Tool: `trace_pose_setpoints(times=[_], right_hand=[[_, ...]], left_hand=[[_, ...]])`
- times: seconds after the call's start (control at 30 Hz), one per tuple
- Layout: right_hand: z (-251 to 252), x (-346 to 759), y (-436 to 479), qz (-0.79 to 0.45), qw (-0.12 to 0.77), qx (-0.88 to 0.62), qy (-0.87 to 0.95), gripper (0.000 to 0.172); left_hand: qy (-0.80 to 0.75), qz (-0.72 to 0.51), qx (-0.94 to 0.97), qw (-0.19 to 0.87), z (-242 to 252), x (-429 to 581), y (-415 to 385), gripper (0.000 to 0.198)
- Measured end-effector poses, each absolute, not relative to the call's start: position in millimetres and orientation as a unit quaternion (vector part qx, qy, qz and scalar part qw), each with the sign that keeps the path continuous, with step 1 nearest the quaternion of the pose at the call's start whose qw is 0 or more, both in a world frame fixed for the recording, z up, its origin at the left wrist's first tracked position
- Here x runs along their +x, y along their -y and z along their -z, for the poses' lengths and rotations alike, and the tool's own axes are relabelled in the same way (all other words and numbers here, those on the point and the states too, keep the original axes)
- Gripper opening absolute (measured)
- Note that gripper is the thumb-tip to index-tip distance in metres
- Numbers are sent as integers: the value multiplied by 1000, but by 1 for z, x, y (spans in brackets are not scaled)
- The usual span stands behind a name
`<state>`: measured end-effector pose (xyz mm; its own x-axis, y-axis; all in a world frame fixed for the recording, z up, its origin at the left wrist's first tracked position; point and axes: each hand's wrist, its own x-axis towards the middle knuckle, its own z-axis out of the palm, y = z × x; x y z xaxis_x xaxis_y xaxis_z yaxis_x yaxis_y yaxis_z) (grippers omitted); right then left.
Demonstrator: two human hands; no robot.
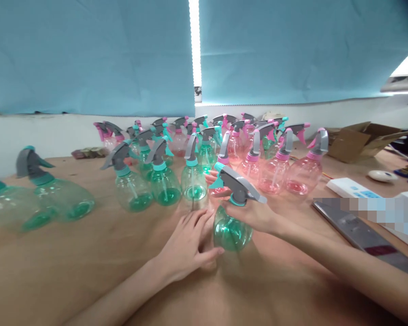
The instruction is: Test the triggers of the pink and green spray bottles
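A green spray bottle (231, 231) with a grey and teal trigger head stands tilted in the middle of the wooden table (88, 267). My right hand (250, 213) is wrapped round its neck, just under the trigger head. My left hand (188, 242) lies beside the bottle's body, fingers stretched out, thumb touching the bottle's base. Behind stand several green spray bottles (163, 181) and several pink spray bottles (302, 170).
Two green bottles (59, 194) stand at the far left. A cardboard box (357, 140) sits at the back right. A white power strip (352, 188), a white oval object (381, 175) and a dark flat panel (360, 233) lie at the right. Blue cloth hangs behind.
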<state>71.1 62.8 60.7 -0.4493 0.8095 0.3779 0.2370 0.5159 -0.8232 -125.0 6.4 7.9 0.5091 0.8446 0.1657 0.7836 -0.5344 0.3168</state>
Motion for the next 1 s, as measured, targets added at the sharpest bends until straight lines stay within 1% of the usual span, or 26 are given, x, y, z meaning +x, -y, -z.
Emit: trace_pose_setpoints(times=[0.07, 0.13, 0.27, 0.33, 0.4, 0.53, 0.6, 0.63, 0.67, 0.77, 0.8, 0.83, 0.93, 1.0], right_hand=[[-59, 63, -62, -362, 411, -322, 772, 30], [-56, 51, -61, -366, 424, -301, 771, 35], [-49, 16, -56, -368, 465, -253, 765, 44], [-48, -5, -51, -359, 475, -231, 770, 44], [-50, -28, -45, -346, 483, -220, 774, 38], [-58, -75, -30, -336, 478, -222, 781, 15], [-62, -96, -26, -331, 481, -210, 784, 14], [-64, -104, -25, -330, 475, -200, 791, 18], [-65, -111, -24, -330, 463, -190, 801, 26], [-69, -119, -26, -324, 400, -199, 834, 62], [-70, -119, -28, -318, 381, -222, 840, 69], [-72, -117, -30, -305, 369, -254, 840, 69], [-78, -111, -36, -245, 353, -334, 839, 58], [-81, -111, -40, -210, 336, -361, 844, 57]], left_hand=[[-463, -186, 861, 95, -11, -127, -5, 76], [-457, -225, 857, 86, -15, -130, -2, 76], [-474, -285, 827, 103, -28, -144, 13, 64], [-502, -308, 802, 105, -32, -153, 25, 60], [-532, -328, 776, 86, -34, -164, 38, 58], [-597, -350, 722, 8, -35, -191, 59, 51], [-625, -341, 701, -33, -36, -209, 66, 48], [-640, -329, 693, -41, -36, -219, 69, 45], [-650, -329, 684, -47, -37, -230, 72, 40], [-657, -331, 677, -27, -41, -265, 79, 30], [-669, -331, 665, -21, -42, -277, 80, 31], [-676, -339, 654, -33, -44, -288, 81, 35], [-715, -334, 612, -45, -51, -318, 75, 50], [-729, -314, 607, -38, -55, -333, 67, 53]])
